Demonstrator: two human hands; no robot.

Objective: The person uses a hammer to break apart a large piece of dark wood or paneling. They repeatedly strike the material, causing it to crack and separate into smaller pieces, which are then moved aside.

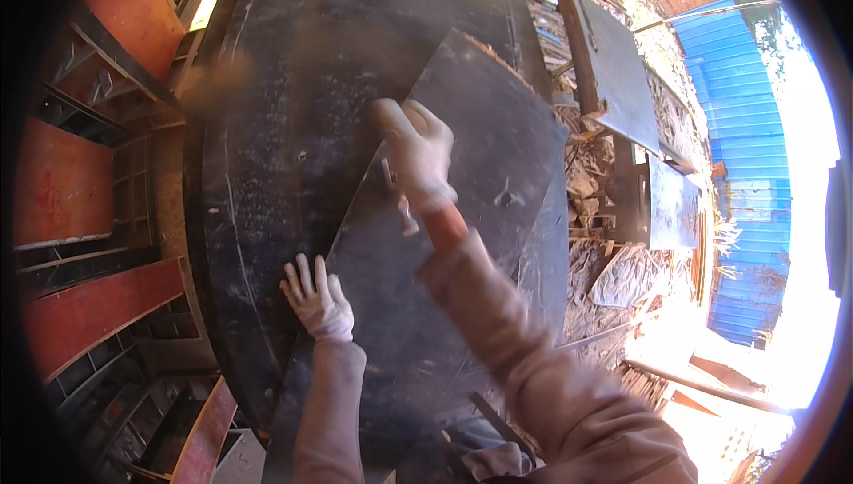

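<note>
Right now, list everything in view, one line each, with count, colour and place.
Flat panel: one, black, tilted across the middle under both hands.
Large board: one, black, scratched, beneath the panel.
Formwork frames: several, red-orange, stacked at left.
Dark panels: two, grey-black, upper right.
Wood scraps: a heap, pale brown, on the ground at right.
Corrugated fence: one, blue, far right.
Left hand: white glove, flat on the panel's left edge.
Right hand: white glove, raised over the panel, blurred.

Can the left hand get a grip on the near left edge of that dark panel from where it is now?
Probably yes. The left hand lies flat, fingers spread, right at the left edge of the dark panel, with nothing between them. The right hand is farther up the panel, holding a small tool, clear of that edge.
</note>
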